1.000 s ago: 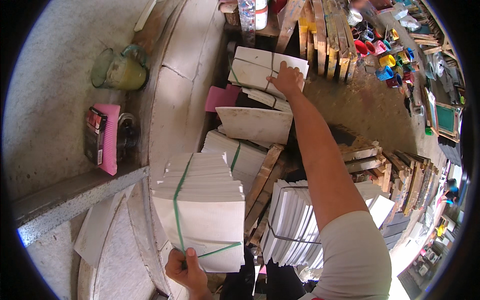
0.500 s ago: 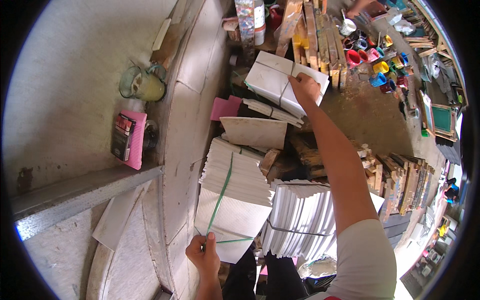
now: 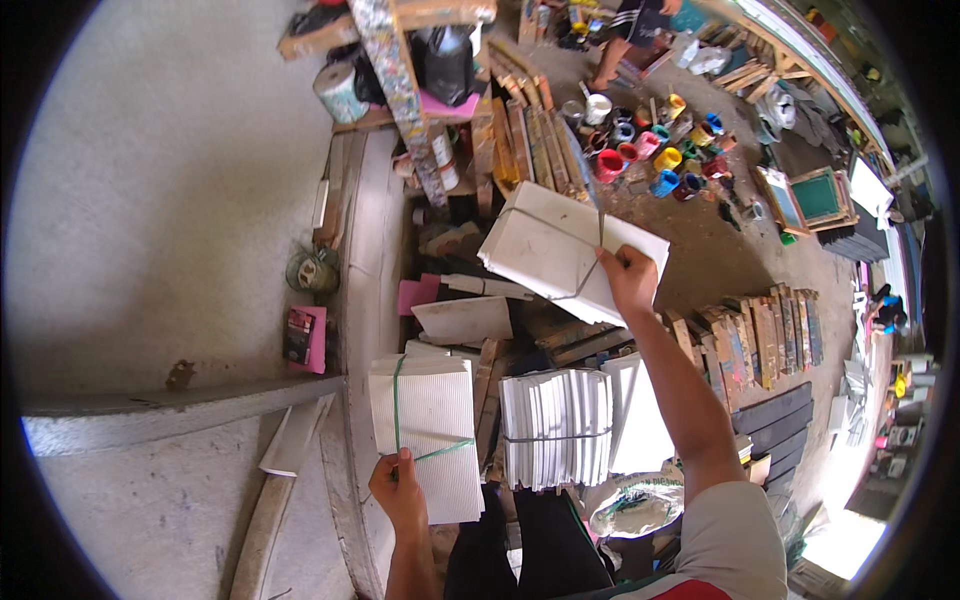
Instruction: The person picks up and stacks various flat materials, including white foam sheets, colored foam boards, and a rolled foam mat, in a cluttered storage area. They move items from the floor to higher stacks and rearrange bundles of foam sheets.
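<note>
My left hand (image 3: 400,488) is closed on the green strap (image 3: 397,405) around a bundle of white corrugated sheets (image 3: 440,480), in front of me on the left. Farther off to the right, my right hand (image 3: 631,278) grips the dark strap (image 3: 600,225) of a second bundle of white sheets (image 3: 545,235), which hangs tilted above the floor. Between my arms stands a third strapped bundle of white sheets (image 3: 555,405), edges up, touched by neither hand. More white sheets (image 3: 637,420) lean at its right, partly behind my right forearm.
On the left runs a low concrete ledge (image 3: 372,250). Beyond the held bundle are wooden bars (image 3: 540,140) and several open paint pots (image 3: 668,160). Stacked wooden frames (image 3: 745,340) stand at the right. A plastic bag (image 3: 637,503) lies by my legs. Another person's leg (image 3: 612,60) shows at the far end.
The view has shifted. My right hand has raised and tilted its bundle, its strap pulled taut. The left bundle has turned more upright, with my left hand still on its strap.
</note>
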### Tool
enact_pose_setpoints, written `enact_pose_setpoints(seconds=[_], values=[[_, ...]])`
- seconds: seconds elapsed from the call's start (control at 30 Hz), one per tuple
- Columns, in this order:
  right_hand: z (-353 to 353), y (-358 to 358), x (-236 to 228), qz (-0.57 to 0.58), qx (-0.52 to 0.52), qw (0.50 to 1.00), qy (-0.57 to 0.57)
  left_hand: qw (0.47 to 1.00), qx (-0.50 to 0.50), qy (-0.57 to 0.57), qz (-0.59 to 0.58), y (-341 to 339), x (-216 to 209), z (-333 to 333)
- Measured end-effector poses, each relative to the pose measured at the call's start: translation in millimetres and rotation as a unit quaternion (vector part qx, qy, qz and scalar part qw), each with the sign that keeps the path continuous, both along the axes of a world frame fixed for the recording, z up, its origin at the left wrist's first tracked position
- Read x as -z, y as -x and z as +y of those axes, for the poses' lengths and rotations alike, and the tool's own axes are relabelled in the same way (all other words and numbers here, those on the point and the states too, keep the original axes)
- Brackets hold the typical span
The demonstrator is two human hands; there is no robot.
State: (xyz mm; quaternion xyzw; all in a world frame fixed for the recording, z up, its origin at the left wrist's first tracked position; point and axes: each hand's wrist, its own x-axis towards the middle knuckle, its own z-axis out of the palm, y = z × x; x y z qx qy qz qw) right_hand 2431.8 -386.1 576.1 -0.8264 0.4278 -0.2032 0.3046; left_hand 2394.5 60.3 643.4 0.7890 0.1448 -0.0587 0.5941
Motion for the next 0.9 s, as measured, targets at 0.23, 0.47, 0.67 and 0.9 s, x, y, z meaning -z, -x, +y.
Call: enact_pose_setpoints(seconds=[0.23,0.47,0.67,0.9], values=[[60.0,117.2,-114.2,-0.078,0.038,0.993,0.076,0.996,0.085,0.022,-0.026,23.5,-55.7,4.1],[145.6,265.8,-185.1,-0.071,0.163,0.982,0.066,0.978,0.199,0.045,-0.045,61.5,-109.9,4.3],[223.4,416.2,-206.8,-0.069,0.342,0.937,-0.014,0.932,0.342,0.056,-0.102,117.8,-145.9,-2.3],[319.7,567.4,-216.3,0.025,0.466,0.884,0.025,0.842,0.525,0.035,-0.117,211.3,-146.8,-34.0]])
